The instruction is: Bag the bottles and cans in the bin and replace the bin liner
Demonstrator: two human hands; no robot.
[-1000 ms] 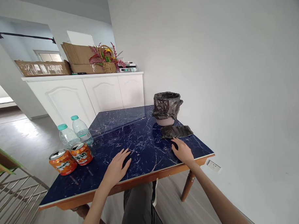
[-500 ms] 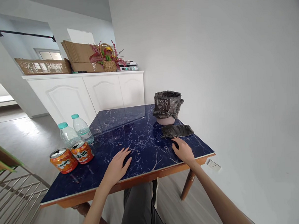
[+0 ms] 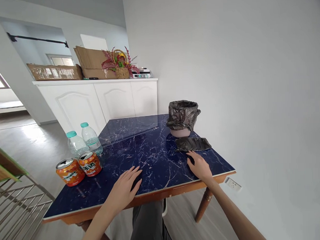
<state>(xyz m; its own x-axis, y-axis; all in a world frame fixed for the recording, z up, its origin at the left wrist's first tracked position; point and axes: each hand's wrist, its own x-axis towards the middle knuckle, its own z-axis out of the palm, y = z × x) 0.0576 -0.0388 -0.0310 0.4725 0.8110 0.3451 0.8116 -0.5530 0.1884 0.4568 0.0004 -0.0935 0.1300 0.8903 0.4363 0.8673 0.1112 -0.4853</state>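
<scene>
My left hand (image 3: 125, 188) rests on the dark blue marbled table (image 3: 147, 148) near its front edge, fingers stretched out and holding nothing. My right hand (image 3: 199, 166) lies on the table at the right, fingers extended, just in front of a folded black plastic bag (image 3: 193, 144). Behind that bag stands a small pinkish bin (image 3: 180, 133) lined with a black trash bag (image 3: 183, 116). On the left side of the table are two orange soda cans (image 3: 70, 173), (image 3: 90, 164) and two clear plastic bottles with teal caps (image 3: 77, 144), (image 3: 91, 137).
A white cabinet (image 3: 117, 100) beyond the table carries cardboard boxes (image 3: 54, 72) and a wicker flower basket (image 3: 122, 72). A metal rack (image 3: 19, 200) stands at the lower left. The wall (image 3: 239, 78) borders the right side, with a socket (image 3: 233, 184) low down.
The view has shifted slightly, so the table and its objects appear a little further right. Both hands stay resting on the table, and the cans, bottles and bags keep their places.
</scene>
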